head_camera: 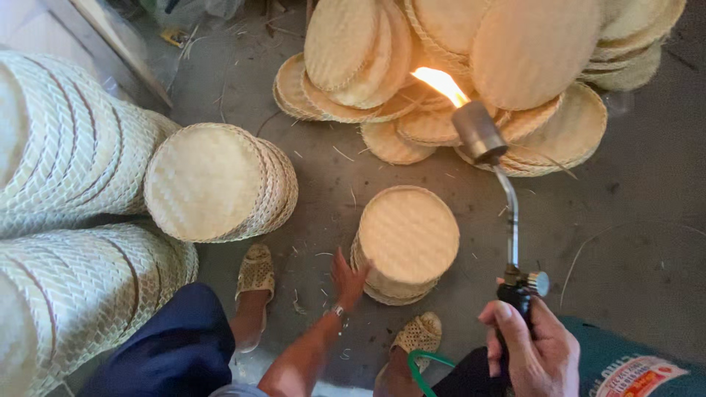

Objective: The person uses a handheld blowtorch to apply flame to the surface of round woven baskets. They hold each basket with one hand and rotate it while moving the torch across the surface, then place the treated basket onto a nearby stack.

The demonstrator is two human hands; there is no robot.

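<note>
Grey concrete floor [647, 206] below you: right hand [533, 353] clamped on the lit torch [507, 213], left hand [348, 279] spread against the small tray stack [407, 242], loose trays [471, 81] at twelve o'clock apparently left to singe.

A loose heap of round pale woven bamboo lids [515, 81] lies at the top of the view on the grey concrete floor [640, 213], with thin straw scraps scattered around. At the left stand tall leaning stacks of cream woven trays [66, 140], and a smaller tilted stack of round woven lids [213, 184] rests against them. Two tan woven sandals [255, 276] stand near the bottom, just beside a green hose [423, 367].
</note>
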